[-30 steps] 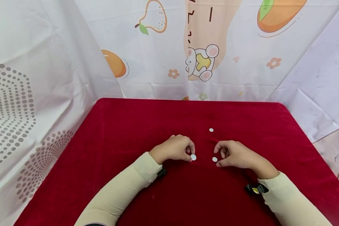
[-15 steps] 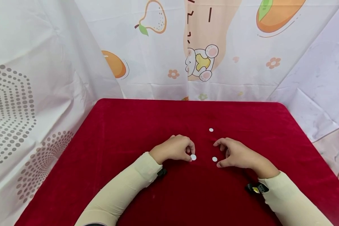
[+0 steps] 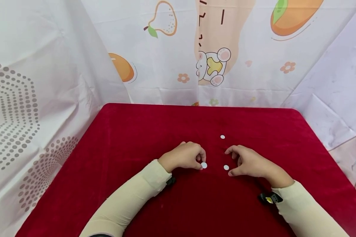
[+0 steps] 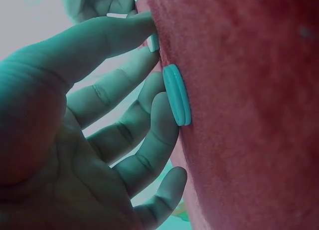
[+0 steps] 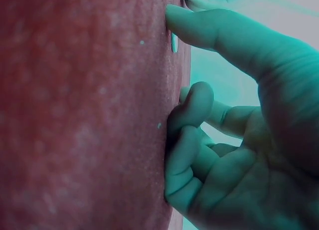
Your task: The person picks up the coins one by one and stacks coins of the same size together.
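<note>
My left hand [image 3: 184, 156] rests low over the red cloth, pinching a small white disc [image 3: 204, 165] between thumb and index finger. A thicker disc [image 4: 177, 95], grooved along its edge, stands by the other fingertips in the left wrist view; the hand hides it from the head view. Right of the pinched disc, another white disc [image 3: 226, 167] lies flat on the cloth. My right hand [image 3: 250, 162] is beside it, thumb tip close to its edge and index finger reaching out apart from it. In the right wrist view the remaining fingers curl against the cloth, holding nothing.
Farther back lies one more white disc [image 3: 222, 137], beyond the right index fingertip. Red cloth [image 3: 154, 125] covers the whole table. White printed curtains [image 3: 166, 65] hang behind the far edge and on both sides.
My right index finger has lifted and spread away from the thumb, widening the space around the nearby disc. The left hand and the discs have kept their places.
</note>
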`<state>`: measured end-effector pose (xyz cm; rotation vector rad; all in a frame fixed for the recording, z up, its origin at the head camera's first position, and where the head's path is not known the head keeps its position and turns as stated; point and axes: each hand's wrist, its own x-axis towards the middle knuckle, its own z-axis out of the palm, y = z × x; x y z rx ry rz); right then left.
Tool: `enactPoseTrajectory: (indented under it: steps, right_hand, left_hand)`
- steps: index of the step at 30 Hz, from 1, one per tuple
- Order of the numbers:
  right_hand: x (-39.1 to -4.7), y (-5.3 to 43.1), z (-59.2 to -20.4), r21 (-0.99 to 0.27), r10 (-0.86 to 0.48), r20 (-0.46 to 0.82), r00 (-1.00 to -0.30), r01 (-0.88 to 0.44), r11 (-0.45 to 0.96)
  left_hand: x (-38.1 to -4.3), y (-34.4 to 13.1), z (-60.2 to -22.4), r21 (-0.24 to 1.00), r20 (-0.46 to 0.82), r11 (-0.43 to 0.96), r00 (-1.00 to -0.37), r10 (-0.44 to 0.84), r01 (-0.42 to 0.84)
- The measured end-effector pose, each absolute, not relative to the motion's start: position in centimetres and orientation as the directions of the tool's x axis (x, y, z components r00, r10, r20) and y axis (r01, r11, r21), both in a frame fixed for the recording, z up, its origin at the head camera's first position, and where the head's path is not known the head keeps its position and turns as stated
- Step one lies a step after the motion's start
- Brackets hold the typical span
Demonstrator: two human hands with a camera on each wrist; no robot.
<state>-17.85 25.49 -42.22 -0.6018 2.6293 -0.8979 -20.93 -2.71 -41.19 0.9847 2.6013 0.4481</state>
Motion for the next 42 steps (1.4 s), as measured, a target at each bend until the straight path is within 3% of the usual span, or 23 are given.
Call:
enactPoseTrajectory:
  steps: [18,42]
  right_hand:
    - [-17.6,25.5,-42.1,-0.636,-0.462,-0.159,-0.873,-0.267,0.724]
    - [-17.9,25.6,-42.1,-0.654,-0.480,-0.143,-0.865,-0.282,0.702]
  left_hand:
    - [-21.1,-1.8,-40.8,0.371,-0.155,0.706,-0.709,0.688,0.603]
    - [-24.9,1.7,-39.2,0.123,-0.100,0.737,-0.731,0.675,0.665]
